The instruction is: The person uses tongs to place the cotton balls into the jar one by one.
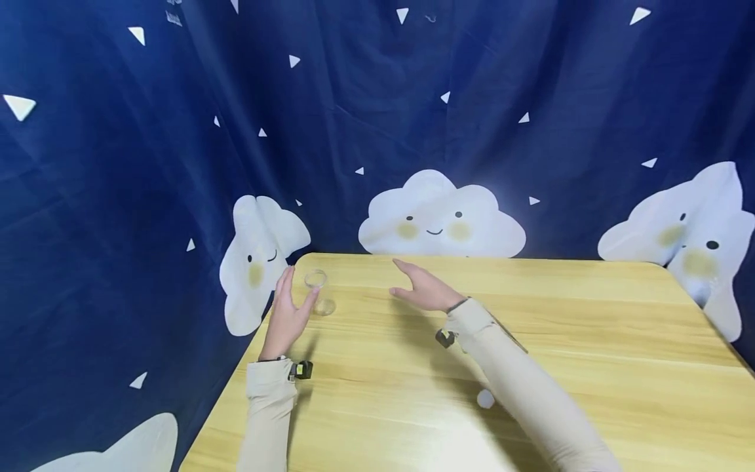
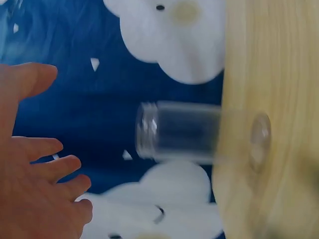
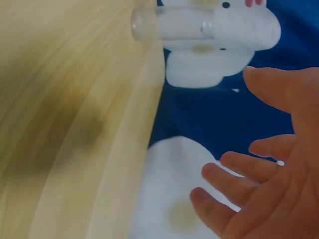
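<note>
A clear, open-topped jar [image 1: 321, 296] stands upright near the table's far left corner. My left hand [image 1: 287, 321] is just to the left of it, thumb spread from the straight fingers and nothing in its hold. In the left wrist view, a gap shows between the fingers [image 2: 70, 167] and the jar [image 2: 187, 132]. My right hand [image 1: 426, 288] hovers over the far middle of the table, its palm turned towards the jar and holding nothing. From the right wrist view, the same jar [image 3: 174, 24] appears beyond the thumb.
A small white round piece [image 1: 485, 398] lies on the wooden table [image 1: 366, 367] beside the right forearm. Partly hidden behind that forearm is a thin dark-edged item [image 1: 512, 333]. A blue curtain [image 1: 330, 124] with clouds hangs along the table's far and left edges.
</note>
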`<action>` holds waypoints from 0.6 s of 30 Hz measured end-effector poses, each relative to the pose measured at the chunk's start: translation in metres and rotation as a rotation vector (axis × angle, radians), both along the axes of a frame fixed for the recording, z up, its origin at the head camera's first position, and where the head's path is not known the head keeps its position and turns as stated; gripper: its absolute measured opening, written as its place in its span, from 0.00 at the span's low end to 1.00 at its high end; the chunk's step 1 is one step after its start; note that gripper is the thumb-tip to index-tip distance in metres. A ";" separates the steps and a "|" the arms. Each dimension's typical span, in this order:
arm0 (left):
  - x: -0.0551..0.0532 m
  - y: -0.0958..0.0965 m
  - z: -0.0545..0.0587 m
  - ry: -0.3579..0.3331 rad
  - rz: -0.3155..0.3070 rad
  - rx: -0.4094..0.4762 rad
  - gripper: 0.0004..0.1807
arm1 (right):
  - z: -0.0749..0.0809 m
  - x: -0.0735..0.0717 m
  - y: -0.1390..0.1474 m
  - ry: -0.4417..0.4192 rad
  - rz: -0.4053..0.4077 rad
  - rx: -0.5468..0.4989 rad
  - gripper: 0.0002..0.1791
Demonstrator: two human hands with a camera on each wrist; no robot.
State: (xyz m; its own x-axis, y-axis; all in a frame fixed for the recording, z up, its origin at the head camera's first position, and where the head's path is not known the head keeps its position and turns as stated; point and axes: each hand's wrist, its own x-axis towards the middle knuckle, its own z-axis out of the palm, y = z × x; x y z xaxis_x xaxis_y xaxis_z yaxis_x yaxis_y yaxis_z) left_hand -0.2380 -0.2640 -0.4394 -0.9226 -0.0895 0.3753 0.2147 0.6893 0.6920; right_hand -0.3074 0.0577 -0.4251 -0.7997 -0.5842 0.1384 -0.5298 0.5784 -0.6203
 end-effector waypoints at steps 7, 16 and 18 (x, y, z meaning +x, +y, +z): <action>-0.005 -0.025 -0.015 -0.142 0.060 0.055 0.45 | -0.014 -0.019 -0.040 -0.033 0.017 -0.047 0.45; -0.012 -0.034 -0.038 -0.175 0.093 0.120 0.45 | -0.038 -0.018 -0.093 -0.168 -0.050 -0.195 0.44; -0.014 -0.033 -0.040 -0.170 0.088 0.138 0.45 | -0.042 -0.017 -0.100 -0.200 -0.055 -0.217 0.43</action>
